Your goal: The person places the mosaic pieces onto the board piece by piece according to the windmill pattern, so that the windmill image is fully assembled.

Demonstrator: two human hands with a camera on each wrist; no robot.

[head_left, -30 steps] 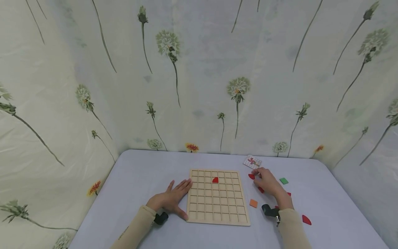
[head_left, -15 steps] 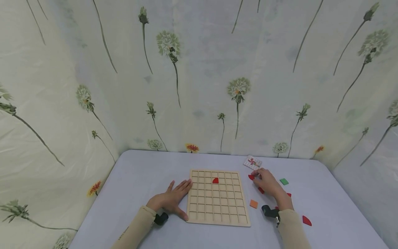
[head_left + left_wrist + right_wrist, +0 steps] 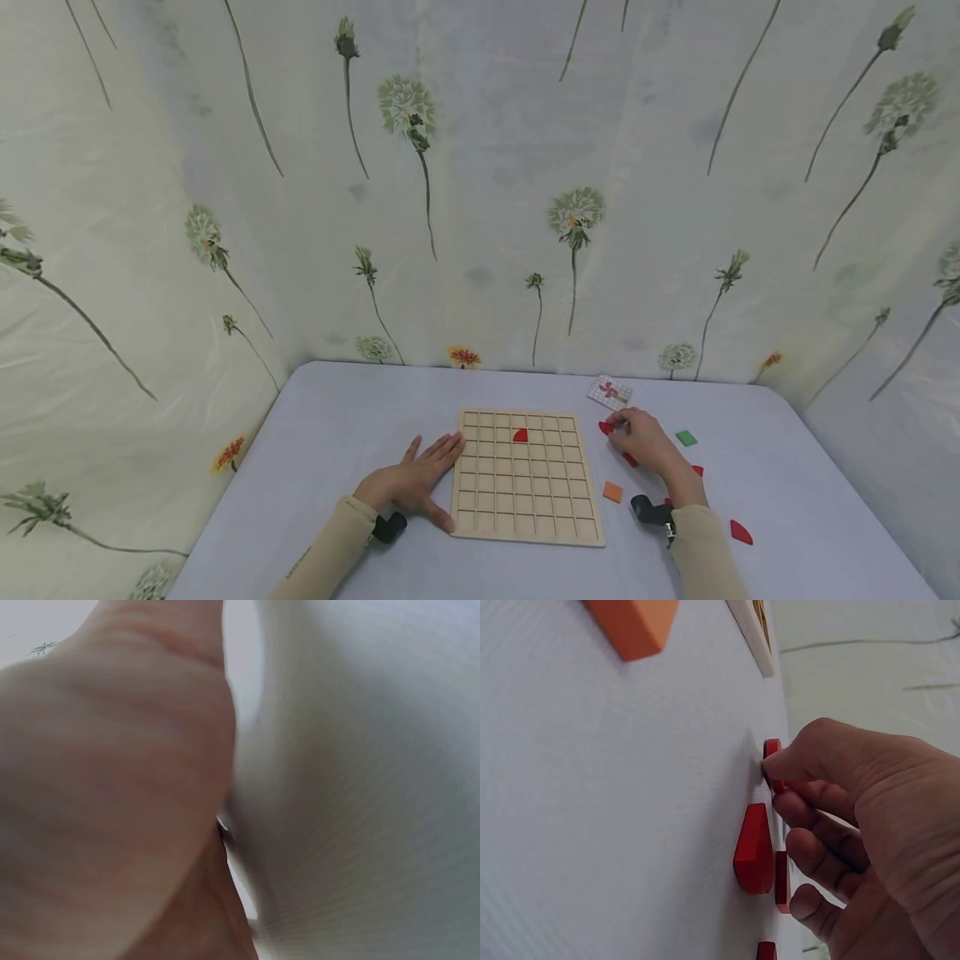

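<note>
Pick-up step, I'd judge: right hand (image 3: 647, 442) pinches a red piece (image 3: 605, 427) right of the grid board (image 3: 527, 481), contact partly hidden. Left hand (image 3: 414, 481), fingers spread, touches board; next calls for a clean lift.

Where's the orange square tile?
Head view, right of centre: the orange square tile lies on the white tabletop, just right of the pale wooden grid board, not touching it.

The right hand (image 3: 647, 440) has its fingertips on a red piece (image 3: 606, 428) — picture card (image 3: 610, 392) just beyond that grip, green piece (image 3: 686, 437) to its right, orange square (image 3: 612, 492) nearer the wearer. Left of the grip, the gridded board (image 3: 527, 487) — left hand (image 3: 412, 479) spread against its left edge!
</note>
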